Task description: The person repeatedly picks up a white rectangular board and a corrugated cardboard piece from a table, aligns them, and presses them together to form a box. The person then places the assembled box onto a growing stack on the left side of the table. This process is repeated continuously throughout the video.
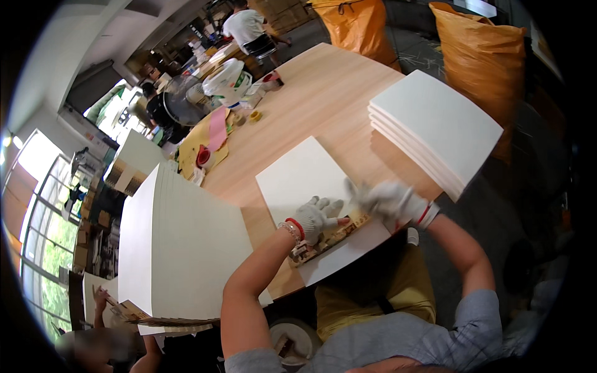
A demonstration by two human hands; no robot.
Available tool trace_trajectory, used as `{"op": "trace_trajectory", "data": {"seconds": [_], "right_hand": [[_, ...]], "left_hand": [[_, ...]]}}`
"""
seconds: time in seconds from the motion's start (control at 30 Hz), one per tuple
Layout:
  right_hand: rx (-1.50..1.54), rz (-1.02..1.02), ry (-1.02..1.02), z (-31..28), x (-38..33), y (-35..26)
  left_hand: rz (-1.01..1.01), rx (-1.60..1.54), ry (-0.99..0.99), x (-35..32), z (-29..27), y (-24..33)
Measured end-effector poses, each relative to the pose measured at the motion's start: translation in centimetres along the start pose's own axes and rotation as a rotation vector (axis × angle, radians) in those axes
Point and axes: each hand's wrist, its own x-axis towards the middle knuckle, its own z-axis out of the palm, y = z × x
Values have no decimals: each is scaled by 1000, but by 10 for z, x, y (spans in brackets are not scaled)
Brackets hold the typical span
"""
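A white square panel (305,177) lies flat on the wooden table (323,93) in front of me. Across its near edge lies a narrow brown patterned strip (326,239). My left hand (314,217), in a white knit glove, presses down on that strip with fingers spread. My right hand (388,202), gloved too and blurred by motion, sits at the strip's right end, fingers closed around something thin that I cannot make out.
A tall stack of white panels (180,248) stands at my left, another stack (435,127) at the right. Tape rolls (254,115), a pink sheet (217,129) and a plastic bag (227,79) lie further along. Orange sacks (482,56) stand beyond. Other people work nearby.
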Motion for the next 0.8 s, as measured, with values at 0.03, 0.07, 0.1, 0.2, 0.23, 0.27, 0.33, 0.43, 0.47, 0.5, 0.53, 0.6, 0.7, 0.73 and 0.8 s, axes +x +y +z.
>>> {"op": "trace_trajectory", "data": {"seconds": [0.03,0.07,0.1,0.2,0.23,0.27,0.33,0.43,0.47,0.5,0.53,0.6,0.7,0.73,0.8], "right_hand": [[-25,-150,-87,1,18,-50],[-172,-393,222,53,20,-38],[-143,-415,179,71,33,-59],[-292,-342,174,151,64,-104],[-356,-179,-66,163,74,-129],[-311,-412,287,176,82,-131],[-327,-410,318,196,91,-132],[-361,-316,185,191,86,-139],[-370,-270,47,163,79,-148],[-377,-219,-87,142,75,-146],[-220,-303,34,131,62,-113],[-354,-467,150,76,27,-49],[-839,314,-119,-11,-19,-21],[-995,420,-105,-14,-29,2],[-1101,372,343,-19,-16,-13]], "left_hand": [[-3,23,-58,-4,-3,-1],[71,90,85,-3,-8,-3],[-33,-162,117,-2,6,-3],[-172,-536,179,33,28,-9],[-126,-435,148,31,30,-10],[-65,-260,79,12,3,-5],[2,-91,1,2,-12,-3],[4,-107,6,6,-7,-2],[3,-121,29,5,1,-3],[5,-131,51,6,8,-4],[31,-120,102,14,11,-6],[44,-129,184,14,22,-4],[84,-89,149,10,6,-3],[87,-39,164,4,-3,1],[10,-44,84,0,-7,5]]}}
